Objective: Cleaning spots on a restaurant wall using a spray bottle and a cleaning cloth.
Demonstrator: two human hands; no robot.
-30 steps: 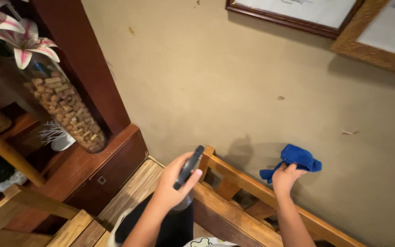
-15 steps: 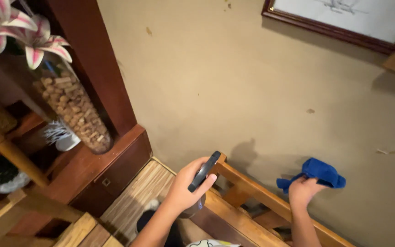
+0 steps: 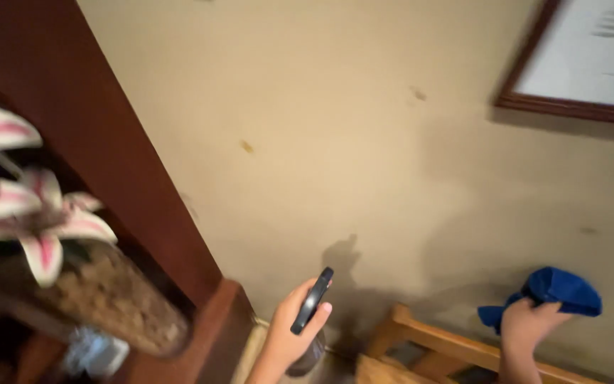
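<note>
Plainly, left hand (image 3: 289, 334): I saw it closed round a dark spray bottle (image 3: 312, 302), low by the wall (image 3: 364, 163).
Right hand (image 3: 527, 323): gripped a blue cloth (image 3: 556, 288) above the wooden rail (image 3: 463, 345).
Risk: spray could have drifted onto the framed picture (image 3: 584, 64) or flowers (image 3: 30, 213).

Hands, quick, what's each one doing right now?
Left hand: closed around a dark spray bottle.
Right hand: closed on a blue cloth, near the wall.

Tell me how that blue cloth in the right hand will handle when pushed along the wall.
The blue cloth is bunched and folded in the right hand, so it is likely floppy and light. Being soft, it would probably crumple rather than slide stiffly.
</note>
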